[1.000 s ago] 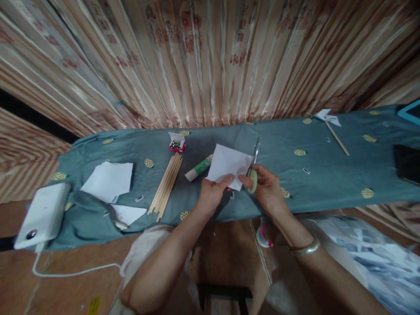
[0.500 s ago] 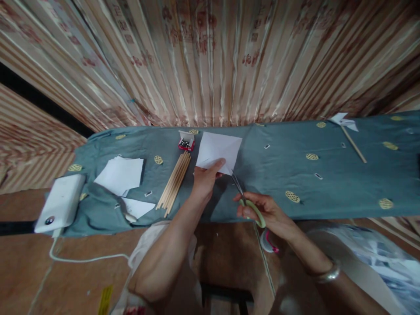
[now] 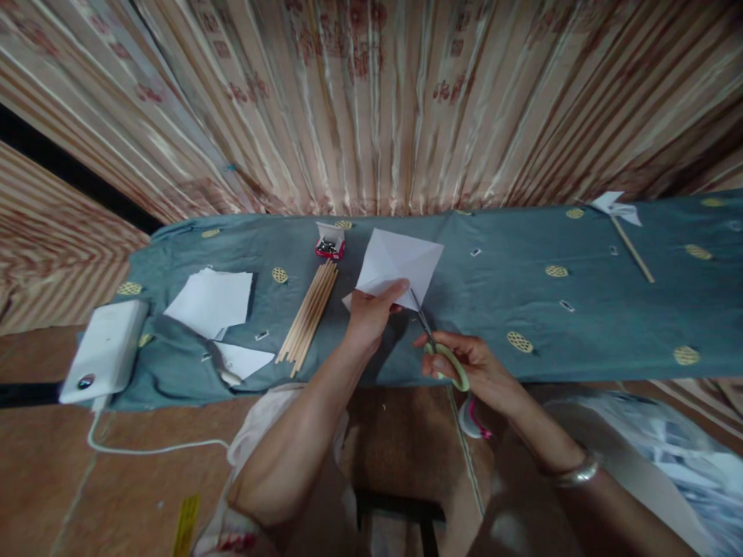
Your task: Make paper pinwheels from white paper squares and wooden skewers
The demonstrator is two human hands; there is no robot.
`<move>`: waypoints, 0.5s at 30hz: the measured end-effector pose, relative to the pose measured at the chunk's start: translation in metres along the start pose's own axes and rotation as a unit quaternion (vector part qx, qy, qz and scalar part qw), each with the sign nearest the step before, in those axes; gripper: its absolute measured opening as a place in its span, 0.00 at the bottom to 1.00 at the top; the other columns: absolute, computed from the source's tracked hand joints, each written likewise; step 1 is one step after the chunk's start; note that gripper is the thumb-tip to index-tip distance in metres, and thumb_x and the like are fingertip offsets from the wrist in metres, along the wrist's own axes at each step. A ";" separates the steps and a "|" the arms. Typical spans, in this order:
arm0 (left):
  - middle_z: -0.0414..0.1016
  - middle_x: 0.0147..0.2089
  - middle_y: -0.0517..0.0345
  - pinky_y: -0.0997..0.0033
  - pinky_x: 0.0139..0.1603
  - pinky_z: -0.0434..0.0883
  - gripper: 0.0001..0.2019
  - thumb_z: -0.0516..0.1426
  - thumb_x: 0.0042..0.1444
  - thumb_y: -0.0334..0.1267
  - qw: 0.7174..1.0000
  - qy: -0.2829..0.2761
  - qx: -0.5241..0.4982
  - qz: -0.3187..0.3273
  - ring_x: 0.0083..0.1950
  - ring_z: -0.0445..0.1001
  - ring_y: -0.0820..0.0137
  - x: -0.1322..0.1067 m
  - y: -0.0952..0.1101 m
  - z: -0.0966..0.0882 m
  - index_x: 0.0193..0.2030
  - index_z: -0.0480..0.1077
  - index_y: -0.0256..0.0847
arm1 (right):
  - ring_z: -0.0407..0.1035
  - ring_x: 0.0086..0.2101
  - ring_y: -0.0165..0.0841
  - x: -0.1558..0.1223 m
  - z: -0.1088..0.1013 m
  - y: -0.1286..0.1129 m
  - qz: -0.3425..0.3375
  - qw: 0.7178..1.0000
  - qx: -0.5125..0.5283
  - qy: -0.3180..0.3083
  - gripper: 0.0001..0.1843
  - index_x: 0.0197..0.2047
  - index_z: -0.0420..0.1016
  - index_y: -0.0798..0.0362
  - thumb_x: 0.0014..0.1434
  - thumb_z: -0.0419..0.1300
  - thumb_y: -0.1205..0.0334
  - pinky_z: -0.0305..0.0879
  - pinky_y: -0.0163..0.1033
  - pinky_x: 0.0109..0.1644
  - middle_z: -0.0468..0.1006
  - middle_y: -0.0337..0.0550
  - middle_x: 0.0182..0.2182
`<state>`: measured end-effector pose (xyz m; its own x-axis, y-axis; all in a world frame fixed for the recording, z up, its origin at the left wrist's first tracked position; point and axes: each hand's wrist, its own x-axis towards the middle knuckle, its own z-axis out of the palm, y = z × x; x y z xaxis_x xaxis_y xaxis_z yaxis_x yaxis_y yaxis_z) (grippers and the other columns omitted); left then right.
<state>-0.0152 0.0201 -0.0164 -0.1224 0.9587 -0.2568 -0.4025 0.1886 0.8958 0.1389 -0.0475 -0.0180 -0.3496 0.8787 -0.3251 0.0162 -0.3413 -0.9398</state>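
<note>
My left hand (image 3: 371, 313) pinches a white square of paper (image 3: 400, 259) by its near edge, thumb on top. Faint diagonal creases cross the sheet. In my right hand (image 3: 461, 360) is a pair of scissors (image 3: 426, 329) with pale green handles, fingers through the loops. The blades reach into the paper's near corner, close to my left thumb. Left of the paper lies a bundle of thin wooden sticks (image 3: 307, 317), and behind them stands a small open red box (image 3: 330, 241) of little metal pieces.
On the blue-green cloth (image 3: 511, 294) lie a stack of white paper (image 3: 212, 300), a folded white piece (image 3: 244, 362) and a white power bank (image 3: 107, 348) with a cable. A paper pinwheel on a stick (image 3: 618, 209) rests far right. A pleated curtain (image 3: 377, 116) hangs behind.
The paper has turned a little and shifted right in my left hand. The scissor blades have gone from the paper's corner edge further into the sheet.
</note>
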 end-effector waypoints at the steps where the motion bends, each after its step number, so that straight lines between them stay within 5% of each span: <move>1: 0.77 0.27 0.59 0.76 0.24 0.67 0.12 0.68 0.35 0.39 1.000 -0.001 0.001 -0.001 0.26 0.71 0.73 0.000 0.000 0.000 0.28 0.75 0.36 | 0.64 0.25 0.27 0.000 0.000 0.000 -0.002 1.000 0.001 0.002 0.27 0.40 0.77 0.54 0.44 0.69 0.41 0.65 0.35 0.31 0.72 0.37 0.23; 15: 0.77 0.28 0.59 0.76 0.24 0.67 0.14 0.68 0.34 0.39 1.000 0.002 -0.002 -0.006 0.26 0.71 0.73 0.000 0.000 0.001 0.29 0.75 0.37 | 0.65 0.23 0.26 0.001 0.001 0.001 0.012 0.999 0.036 0.020 0.26 0.37 0.78 0.53 0.40 0.71 0.44 0.64 0.33 0.28 0.72 0.36 0.21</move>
<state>-0.0146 0.0200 -0.0162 -0.1214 0.9557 -0.2681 -0.4070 0.1984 0.8916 0.1377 -0.0476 -0.0193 -0.3113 0.8822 -0.3532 -0.0439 -0.3847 -0.9220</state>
